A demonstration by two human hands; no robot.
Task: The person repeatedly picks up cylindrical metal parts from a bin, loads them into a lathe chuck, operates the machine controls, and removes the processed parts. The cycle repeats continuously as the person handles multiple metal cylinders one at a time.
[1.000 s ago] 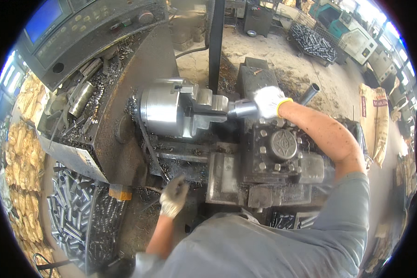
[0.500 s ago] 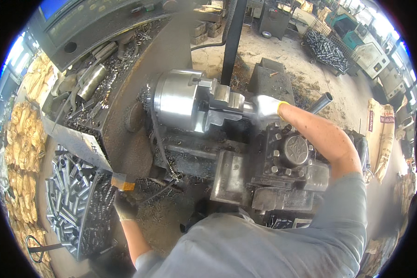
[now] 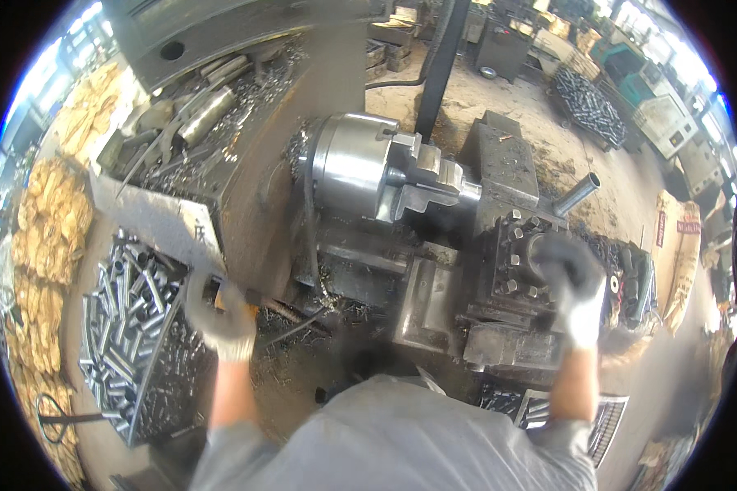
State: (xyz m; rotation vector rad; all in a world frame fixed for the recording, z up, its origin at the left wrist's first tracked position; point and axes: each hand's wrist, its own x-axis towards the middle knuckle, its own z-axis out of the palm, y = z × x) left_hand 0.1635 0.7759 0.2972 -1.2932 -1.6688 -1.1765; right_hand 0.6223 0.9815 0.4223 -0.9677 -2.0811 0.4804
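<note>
My left hand (image 3: pixel 225 321), in a pale glove, is beside the lathe's lower front corner, near a small orange-yellow part (image 3: pixel 249 316). Motion smears its fingers. My gloved right hand (image 3: pixel 580 286) is over the right side of the bolted tool post (image 3: pixel 512 255); its dark fingertips are blurred too, and whether it grips anything does not show. To the left, the shiny lathe chuck (image 3: pixel 348 168) has its stepped jaws (image 3: pixel 430 182) around a short metal piece (image 3: pixel 470 192), whose bright end sticks out towards the tool post. Neither hand touches the chuck.
A metal tube (image 3: pixel 580 195) slants up behind the tool post. On the left, a bin (image 3: pixel 151 385) holds many cut tubes, beside stacked tan sacks (image 3: pixel 51 213). Metal chips cover the machine bed (image 3: pixel 336 307). A cart of parts (image 3: pixel 590 106) stands far right.
My right hand has left the piece at the chuck and come back right and nearer, over the tool post. My left hand has shifted slightly up and right. The view has turned a little.
</note>
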